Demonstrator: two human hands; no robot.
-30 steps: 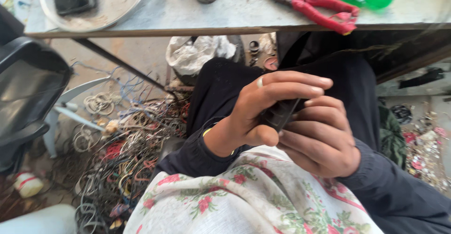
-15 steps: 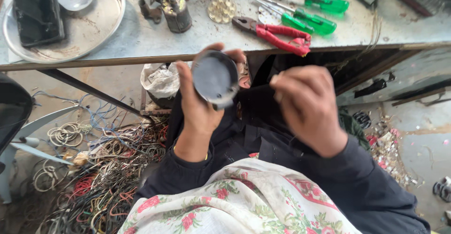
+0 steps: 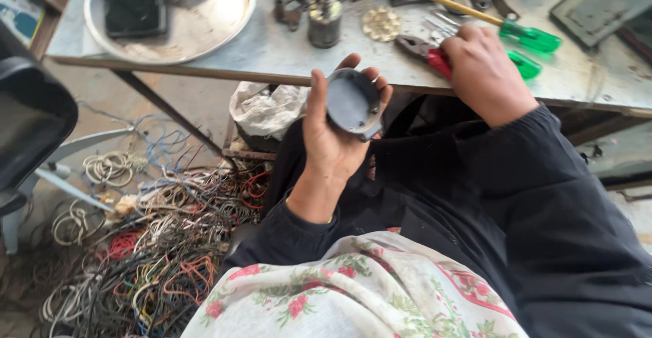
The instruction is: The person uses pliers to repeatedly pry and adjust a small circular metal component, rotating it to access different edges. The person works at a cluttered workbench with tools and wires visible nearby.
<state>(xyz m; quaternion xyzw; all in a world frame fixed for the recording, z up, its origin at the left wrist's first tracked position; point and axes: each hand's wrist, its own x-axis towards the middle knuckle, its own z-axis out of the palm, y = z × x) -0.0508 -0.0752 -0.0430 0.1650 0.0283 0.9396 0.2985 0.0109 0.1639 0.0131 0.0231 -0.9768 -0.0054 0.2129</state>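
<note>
My left hand (image 3: 333,141) is raised in front of me, shut on a round grey metal cap (image 3: 352,102) held by its rim, flat face towards me. My right hand (image 3: 483,70) lies on the metal table (image 3: 272,49), fingers curled over the red handles of a pair of pliers (image 3: 422,49), whose jaws point left. Two green-handled screwdrivers (image 3: 533,39) lie just beyond and to the right of that hand. A floral cloth (image 3: 353,290) covers my lap.
A round steel tray (image 3: 204,22) with a black slab (image 3: 132,2) sits at the table's left. A small cylinder part (image 3: 324,22) and a perforated disc (image 3: 381,23) stand mid-table. Tangled wires (image 3: 149,243) cover the floor at left, beside a white bag (image 3: 268,110).
My hands came apart. The left lifted the grey cap into view. The right left it and reached to the table onto the pliers. The view tilted up towards the table.
</note>
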